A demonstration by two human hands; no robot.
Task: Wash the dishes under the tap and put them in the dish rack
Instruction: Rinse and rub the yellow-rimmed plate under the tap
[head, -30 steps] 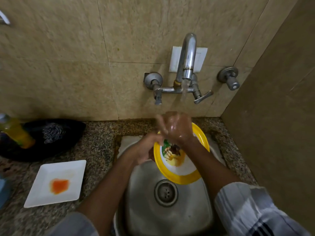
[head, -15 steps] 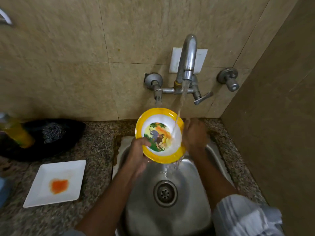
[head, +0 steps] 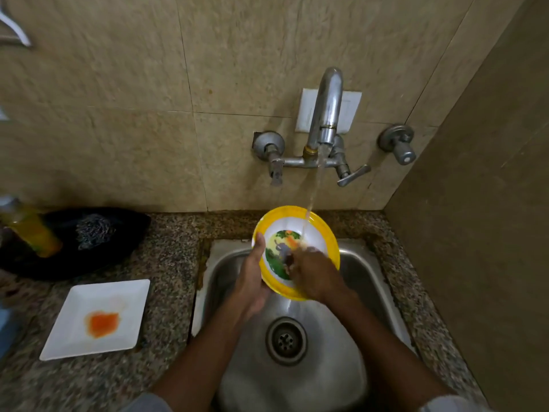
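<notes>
A yellow-rimmed round plate (head: 322,230) with a cartoon picture in its white centre is tilted over the steel sink (head: 365,281). My left hand (head: 252,281) grips its left rim, thumb on the front face. My right hand (head: 315,275) lies flat on the plate's lower right face, its fingers blurred against the picture. Water runs from the wall tap (head: 325,114) onto the plate's upper part. A square white plate (head: 124,295) with an orange stain lies on the counter to the left. No dish rack is in view.
A black bowl (head: 118,245) holding a steel scrubber (head: 92,230) sits at the back left, with a yellow bottle (head: 29,230) beside it. The granite counter (head: 172,263) surrounds the sink. A wall closes the right side. The drain (head: 286,340) is uncovered.
The plate was lifted from the basin into the stream, and its food residue washed off. My right hand moved from beside the plate onto its face.
</notes>
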